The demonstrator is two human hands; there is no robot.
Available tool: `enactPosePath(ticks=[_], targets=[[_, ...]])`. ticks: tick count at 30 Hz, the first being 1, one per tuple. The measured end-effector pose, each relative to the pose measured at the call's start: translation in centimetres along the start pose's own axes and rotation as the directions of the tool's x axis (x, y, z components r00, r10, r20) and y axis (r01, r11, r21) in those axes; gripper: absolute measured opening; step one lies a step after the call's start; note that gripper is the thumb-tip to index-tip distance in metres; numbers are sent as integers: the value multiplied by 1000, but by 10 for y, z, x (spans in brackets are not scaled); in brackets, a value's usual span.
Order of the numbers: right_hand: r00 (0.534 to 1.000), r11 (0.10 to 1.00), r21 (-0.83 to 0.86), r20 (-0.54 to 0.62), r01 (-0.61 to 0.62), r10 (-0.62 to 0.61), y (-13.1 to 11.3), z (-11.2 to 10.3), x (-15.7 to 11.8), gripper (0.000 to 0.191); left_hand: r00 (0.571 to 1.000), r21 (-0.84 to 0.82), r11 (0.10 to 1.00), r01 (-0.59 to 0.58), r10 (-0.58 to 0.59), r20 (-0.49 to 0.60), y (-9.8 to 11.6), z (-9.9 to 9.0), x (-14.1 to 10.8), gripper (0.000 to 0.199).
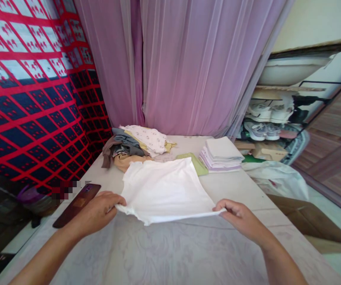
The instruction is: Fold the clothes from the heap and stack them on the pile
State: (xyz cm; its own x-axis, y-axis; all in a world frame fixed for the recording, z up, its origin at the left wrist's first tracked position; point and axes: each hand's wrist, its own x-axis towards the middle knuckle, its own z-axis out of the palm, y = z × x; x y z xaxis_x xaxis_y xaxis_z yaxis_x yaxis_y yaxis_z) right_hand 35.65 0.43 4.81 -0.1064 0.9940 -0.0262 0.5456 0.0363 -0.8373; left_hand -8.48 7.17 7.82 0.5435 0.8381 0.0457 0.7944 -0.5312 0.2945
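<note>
A white cloth garment (164, 190) is stretched out in front of me over the patterned bed cover (158, 253). My left hand (103, 208) pinches its near left corner. At the near right corner, my right hand (234, 211) has the fabric pinched between thumb and fingers. The near edge is pulled fairly straight between the two hands, with a small droop toward the left. Beyond its far edge lies a green folded cloth (196, 162), partly covered by the white one. A dark phone (78, 204) lies just left of my left hand.
A heap of crumpled clothes (129, 144) sits at the back left. At the back right stands a stack of folded cloths (221, 154). Purple curtains (188, 71) hang behind. To the right are a shoe rack (265, 114), a plastic bag (277, 178) and a cardboard box (309, 217).
</note>
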Motion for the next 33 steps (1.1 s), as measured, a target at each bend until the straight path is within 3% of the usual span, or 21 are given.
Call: enactPosePath(ticks=[4,8,12,17,25,27,29,31,33], targets=[[977,996,-34,192,-83,88,17,14,-16,18,982,-101,994,41,-22,189,0,26,-13,35],[970,994,-86,229,-62,80,19,16,-5,18,951,-191,975,114,-51,305,-7,27,0,30],[990,993,-115,141,17,-1,18,14,18,18,942,-249,948,201,-117,316,-21,20,19,34],[998,987,-156,-41,32,-39,37,22,45,24,945,-171,958,228,-176,275,-32,23,41,41],[969,928,-360,-248,-96,4,60,39,53,34,948,-3,976,218,-211,239,-41,36,46,41],[941,908,-409,-335,-96,-51,54,38,52,32,971,89,975,204,-213,107,-33,38,41,41],[911,879,-475,-377,-33,-170,43,42,51,31,988,173,973,151,-141,-68,-14,45,38,42],[913,835,-541,-286,96,-291,28,54,48,33,990,164,986,23,0,-140,12,60,37,38],[929,784,-562,-70,263,-362,14,73,42,35,984,76,983,-164,169,-56,39,81,37,37]])
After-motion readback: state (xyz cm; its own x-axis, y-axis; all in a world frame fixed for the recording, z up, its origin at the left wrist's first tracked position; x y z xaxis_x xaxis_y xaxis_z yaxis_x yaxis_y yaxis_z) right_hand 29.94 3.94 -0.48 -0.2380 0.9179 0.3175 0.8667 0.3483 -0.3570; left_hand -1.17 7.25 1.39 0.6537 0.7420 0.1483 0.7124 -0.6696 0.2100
